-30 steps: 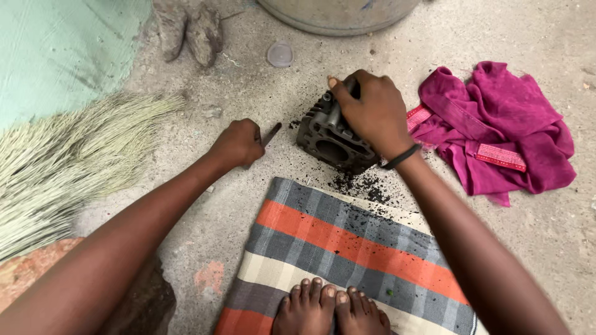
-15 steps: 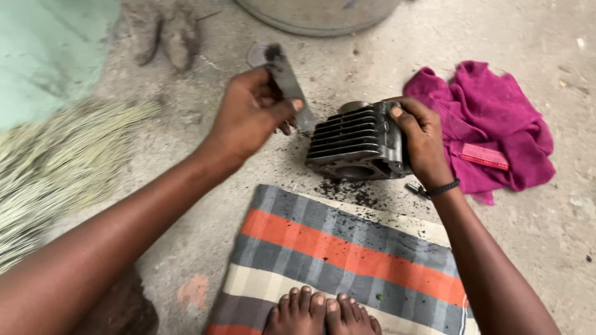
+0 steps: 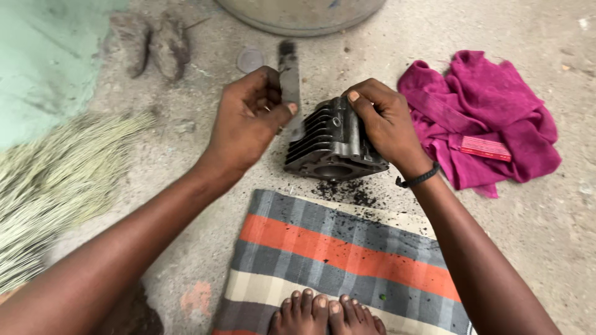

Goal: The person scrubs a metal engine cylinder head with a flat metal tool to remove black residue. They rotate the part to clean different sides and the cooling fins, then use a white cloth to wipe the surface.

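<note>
Near the middle of the frame, a dark finned engine cylinder point(image 3: 332, 142) is being held tilted just above the concrete floor point(image 3: 552, 217). It is being gripped from the right by the right hand point(image 3: 385, 124), whose fingers are curled over its top edge and far side, so that side of the casting is being hidden. A black band point(image 3: 417, 180) is being worn at that wrist. Just left of the cylinder, a flat metal blade point(image 3: 290, 87) is being pinched between thumb and closed fingers of the left hand point(image 3: 248, 121); the blade is being held nearly upright, its dark tip pointing to the top of the frame and its lower end lying against the cooling fins. Whether the blade is touching the fins cannot be told for certain.

Directly below the cylinder, black crumbs of dirt point(image 3: 347, 192) are lying on the floor and on the upper edge of a striped cloth point(image 3: 335, 248) in grey, orange and cream, on which bare toes point(image 3: 323, 313) are being rested at the bottom centre. At the right, a crumpled magenta rag point(image 3: 490, 118) is lying with a small red flat packet point(image 3: 485, 147) on it. A bundle of straw broom bristles point(image 3: 56, 186) is filling the left edge. At the top centre, the base of a round metal vessel point(image 3: 304, 12) is being cut off by the frame, with two lumps of stone point(image 3: 152, 43) and a small round disc point(image 3: 249, 60) to its left.
</note>
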